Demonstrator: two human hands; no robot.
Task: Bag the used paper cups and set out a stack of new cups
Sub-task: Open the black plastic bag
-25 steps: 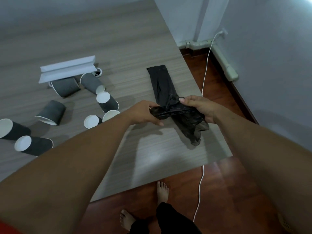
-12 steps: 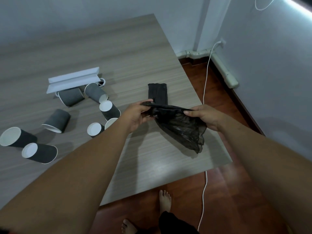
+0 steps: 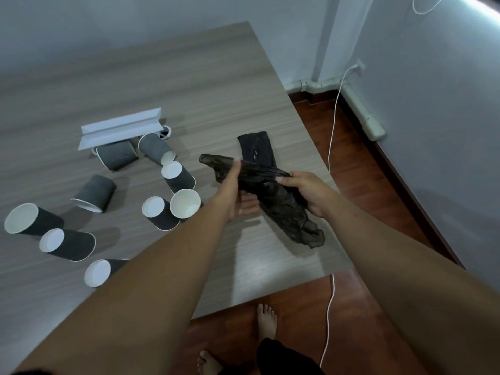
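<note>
A thin black plastic bag (image 3: 273, 198) hangs crumpled between my hands above the table's right part. My left hand (image 3: 235, 196) has its fingers pushed into the bag's mouth, and its palm shows under the film. My right hand (image 3: 303, 190) pinches the bag's other edge. Behind the hands a folded black bag (image 3: 257, 150) lies flat on the table. Several dark grey paper cups with white insides lie tipped over on the left, such as one cup (image 3: 185, 204) close to my left wrist and another cup (image 3: 67, 243) further left.
A white angled strip (image 3: 119, 128) rests over cups at the back. The wooden table (image 3: 189, 85) ends near my feet and at the right. A white cable (image 3: 331, 307) runs along the red-brown floor by the wall.
Both hands have pulled one bag free of the folded one and spread its mouth. My left hand has slid into the opening. The view has tilted so more cups show.
</note>
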